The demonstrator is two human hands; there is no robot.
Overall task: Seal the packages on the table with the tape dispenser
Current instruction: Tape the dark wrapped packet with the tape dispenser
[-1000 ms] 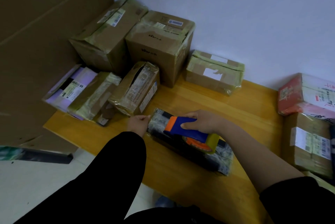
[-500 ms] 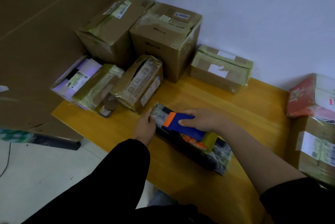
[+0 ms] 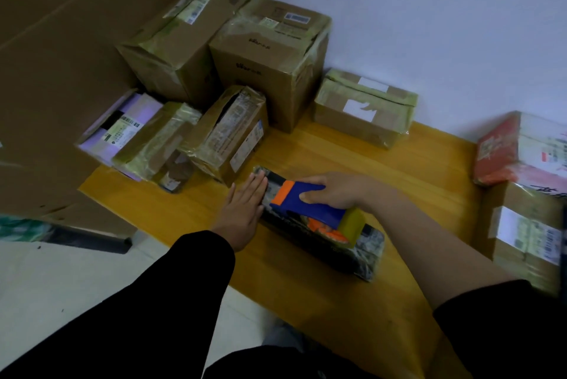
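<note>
Nearest, the parcel lies slantwise on the bench, running from 10 to 4 o'clock. The left hand rests flat with straight fingers against its 10 o'clock end, probably to pin it against the pull of the tape. The right hand is wrapped round the handle of the dispenser, which sits on the parcel's top with its roll toward 4 o'clock, seemingly placed to tape along the length. Farther off, taped boxes crowd the wall at 11 to 12 o'clock, likely set aside.
</note>
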